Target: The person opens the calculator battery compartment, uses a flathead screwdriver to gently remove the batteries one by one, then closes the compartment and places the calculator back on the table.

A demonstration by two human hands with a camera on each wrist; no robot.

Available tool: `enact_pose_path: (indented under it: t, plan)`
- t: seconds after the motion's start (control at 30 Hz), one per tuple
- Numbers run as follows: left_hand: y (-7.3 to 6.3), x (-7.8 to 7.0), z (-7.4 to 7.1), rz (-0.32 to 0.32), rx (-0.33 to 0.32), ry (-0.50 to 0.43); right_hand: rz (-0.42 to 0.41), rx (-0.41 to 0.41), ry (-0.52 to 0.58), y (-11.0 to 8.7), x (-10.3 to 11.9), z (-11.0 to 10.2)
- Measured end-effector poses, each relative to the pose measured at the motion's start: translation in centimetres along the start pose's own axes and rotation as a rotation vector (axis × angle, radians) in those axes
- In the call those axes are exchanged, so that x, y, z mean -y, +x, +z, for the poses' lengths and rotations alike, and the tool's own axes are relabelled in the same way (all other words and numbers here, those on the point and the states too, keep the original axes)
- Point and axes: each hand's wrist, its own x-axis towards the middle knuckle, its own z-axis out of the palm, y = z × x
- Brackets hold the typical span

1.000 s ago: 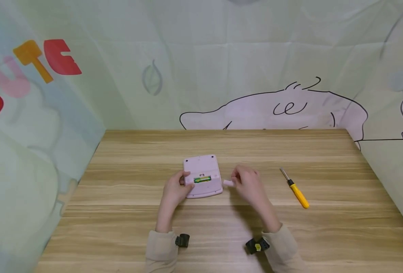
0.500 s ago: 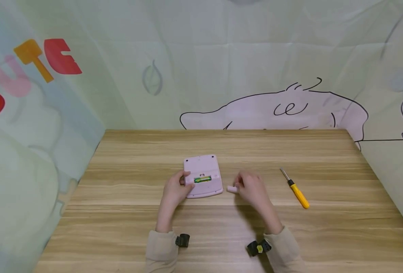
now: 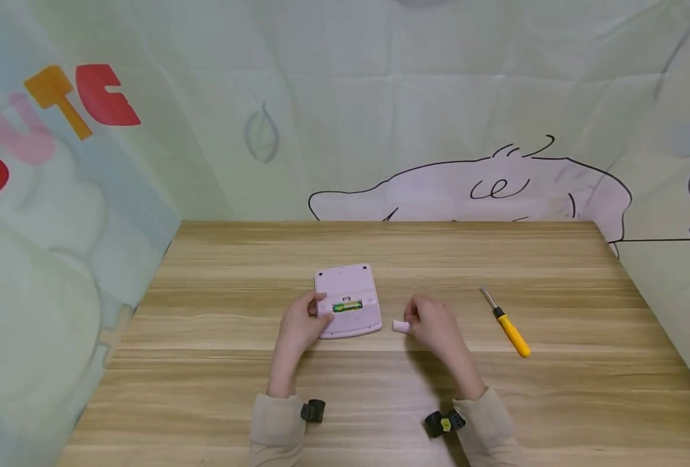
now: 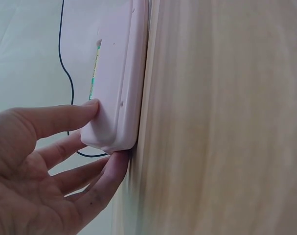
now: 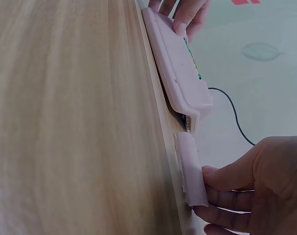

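A pink calculator (image 3: 345, 282) lies face down on the table, its battery slot uncovered. A green and yellow battery (image 3: 347, 306) sits in that slot. My left hand (image 3: 299, 324) grips the calculator's left edge; in the left wrist view the thumb (image 4: 84, 111) presses on the back while other fingers meet the side. To the right, my right hand (image 3: 432, 322) pinches the small pink battery cover (image 3: 400, 327) by one end. In the right wrist view the cover (image 5: 191, 169) is at table level, apart from the calculator (image 5: 175, 63).
A screwdriver (image 3: 505, 323) with a yellow handle lies on the wooden table (image 3: 234, 389), right of the right hand. Behind the table hangs a printed cloth backdrop (image 3: 345, 117), also along both sides.
My right hand has moved slightly right and toward me with the battery cover, away from the calculator's edge. The left hand and the calculator have stayed in place.
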Motion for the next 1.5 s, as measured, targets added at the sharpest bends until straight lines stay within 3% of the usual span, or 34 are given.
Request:
enact_pose_path:
  t: [0.5, 0.8, 1.13, 1.5]
  plan:
    - [-0.1, -0.1, 0.0, 0.013, -0.004, 0.015, 0.030, 0.036, -0.010, 0.0, -0.2, -0.3]
    - [-0.2, -0.2, 0.0, 0.004, -0.006, 0.025, 0.094, 0.050, 0.017, -0.3, -0.8, -0.9]
    - [-0.2, -0.2, -0.1, 0.001, -0.005, 0.016, 0.048, -0.064, -0.071, -1.3, -2.3, -1.9]
    - [-0.2, -0.1, 0.0, 0.006, -0.008, 0.015, 0.123, -0.121, -0.107, -2.5, -3.8, -3.5]
